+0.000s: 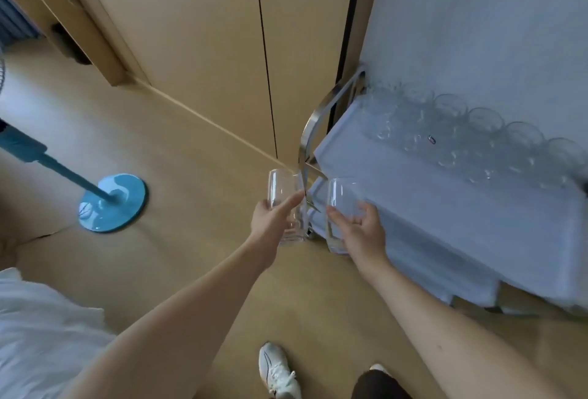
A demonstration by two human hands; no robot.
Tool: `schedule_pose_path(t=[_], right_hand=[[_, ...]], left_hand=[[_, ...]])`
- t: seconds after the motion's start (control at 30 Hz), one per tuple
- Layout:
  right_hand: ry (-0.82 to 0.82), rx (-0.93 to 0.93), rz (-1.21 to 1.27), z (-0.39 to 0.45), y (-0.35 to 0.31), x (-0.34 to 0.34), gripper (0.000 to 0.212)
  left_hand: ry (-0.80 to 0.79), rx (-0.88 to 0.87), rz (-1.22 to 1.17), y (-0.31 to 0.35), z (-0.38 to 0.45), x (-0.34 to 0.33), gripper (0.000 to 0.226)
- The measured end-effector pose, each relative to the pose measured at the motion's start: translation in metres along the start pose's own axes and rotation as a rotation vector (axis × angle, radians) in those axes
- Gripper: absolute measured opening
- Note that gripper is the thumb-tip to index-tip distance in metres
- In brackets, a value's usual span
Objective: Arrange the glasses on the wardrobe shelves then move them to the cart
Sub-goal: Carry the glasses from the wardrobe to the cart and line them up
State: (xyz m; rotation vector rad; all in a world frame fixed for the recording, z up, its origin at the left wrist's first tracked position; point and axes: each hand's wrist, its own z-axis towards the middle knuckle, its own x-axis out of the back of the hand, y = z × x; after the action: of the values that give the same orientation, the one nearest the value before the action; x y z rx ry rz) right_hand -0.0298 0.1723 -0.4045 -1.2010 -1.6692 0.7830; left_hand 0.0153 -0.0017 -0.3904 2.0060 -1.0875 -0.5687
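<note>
My left hand [273,219] grips a tall clear glass [283,188], held upright over the floor just left of the cart. A second clear glass [342,198] is in my right hand [362,230], at the cart's near left corner. The cart [413,195] has a white-covered top shelf and a metal handle [321,115]. Several clear glasses [461,137] stand in rows along the far side of the cart top, against the wall. The wardrobe doors [206,48] are closed, so its shelves are hidden.
A blue fan base [113,203] and its pole stand on the wooden floor to the left. My white shoe [278,371] is at the bottom. A white wall [477,23] backs the cart. White fabric [38,328] lies at lower left.
</note>
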Motion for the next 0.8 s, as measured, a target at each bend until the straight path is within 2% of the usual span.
schedule_pose_path(t=[0.2,0.37,0.5,0.57,0.8], right_hand=[[0.073,-0.124,0.006,-0.003,0.055,0.002,0.082],[0.105,-0.217,0.032,-0.004,0.103,0.020,0.080],[0.141,-0.265,0.035,-0.001,0.136,0.036,0.048],[0.156,-0.288,0.048,0.004,0.153,0.044,0.041],[0.167,-0.351,0.104,0.031,0.217,0.069,0.050]], left_hand=[[-0.048,0.103,0.119,-0.043,0.017,-0.014,0.089],[-0.087,0.170,0.198,-0.084,0.026,-0.035,0.077],[-0.127,0.226,0.272,-0.120,0.026,-0.061,0.090],[-0.133,0.242,0.295,-0.137,0.028,-0.075,0.096],[-0.107,0.294,0.343,-0.189,0.047,-0.117,0.095]])
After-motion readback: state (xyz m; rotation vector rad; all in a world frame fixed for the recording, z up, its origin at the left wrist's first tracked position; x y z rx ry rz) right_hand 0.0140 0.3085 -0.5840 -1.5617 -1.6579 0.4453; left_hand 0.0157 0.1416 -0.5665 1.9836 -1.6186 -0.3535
